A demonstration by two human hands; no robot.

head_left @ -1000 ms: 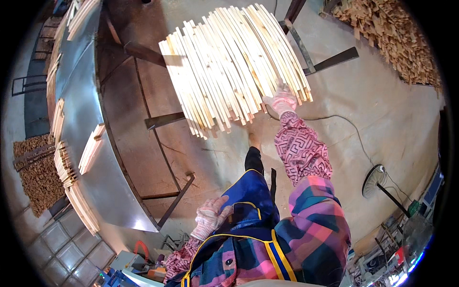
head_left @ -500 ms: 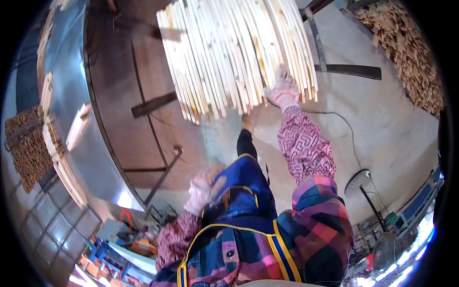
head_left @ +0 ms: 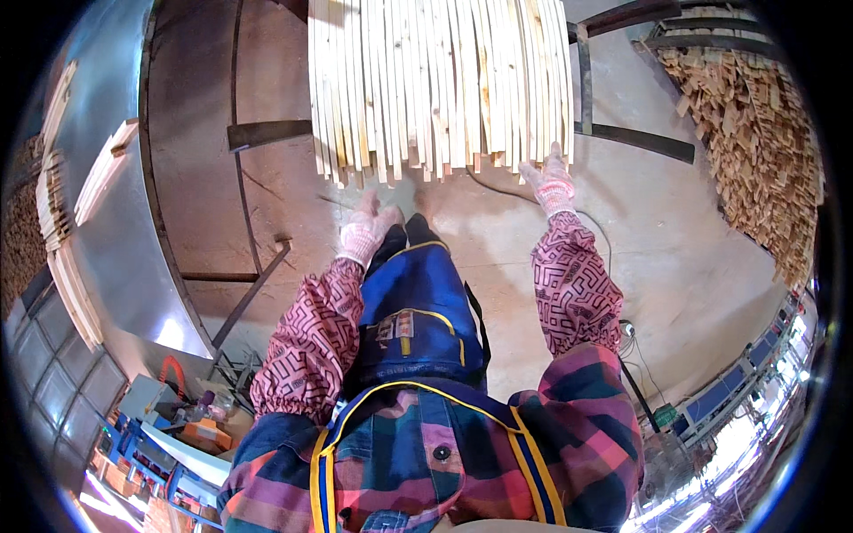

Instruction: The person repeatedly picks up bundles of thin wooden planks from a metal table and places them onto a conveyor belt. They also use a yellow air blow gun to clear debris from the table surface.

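Note:
A wide layer of pale wooden strips [head_left: 435,84] lies side by side at the top middle, with uneven ends facing me. My right hand [head_left: 553,185], in a whitish knit glove, is at the near ends of the rightmost strips. Its thumb and fingers are spread, and the fingertips overlap the wood. Just below the strips' left part is my left hand [head_left: 366,229], gloved alike. Its fingers stretch toward the ends, apart from them, and it holds nothing. Patterned pink sleeve covers run up both forearms.
Dark metal support bars [head_left: 631,142] stick out on both sides beneath the strips. A shiny metal-topped table [head_left: 124,240] stands at left, with a few wooden strips [head_left: 107,173] on it. Piled short wood pieces [head_left: 755,133] fill the far right. A cable [head_left: 506,189] crosses the floor.
My left hand has come up from beside my apron toward the strip ends, its fingers stretched. My right hand has shifted from on top of the strips to their near right ends. The view has shifted.

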